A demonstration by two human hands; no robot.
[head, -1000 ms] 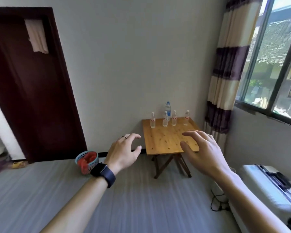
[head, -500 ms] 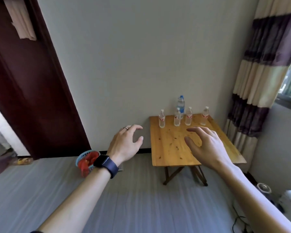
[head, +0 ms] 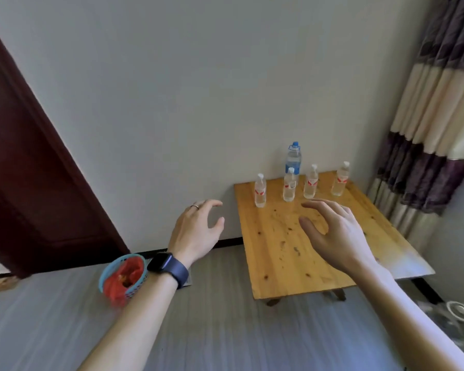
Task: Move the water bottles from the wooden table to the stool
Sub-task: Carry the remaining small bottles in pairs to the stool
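Note:
A small wooden table stands against the white wall. Along its far edge stand several small clear water bottles with red labels, among them the leftmost, a middle one and the rightmost. Behind them rises a taller bottle with a blue cap. My left hand, with a ring and a dark watch on the wrist, hovers left of the table, fingers apart and holding nothing. My right hand hovers over the tabletop short of the bottles, also spread and holding nothing. No stool is in view.
A blue basket with a red bag sits on the grey floor under my left wrist. A dark brown door fills the left side. A striped curtain hangs at right; a dark round object lies on the floor below it.
The table and bottles have come closer and larger as I approach. The view has swung left, losing the window and the suitcase. Both hands stay spread and reach further towards the table.

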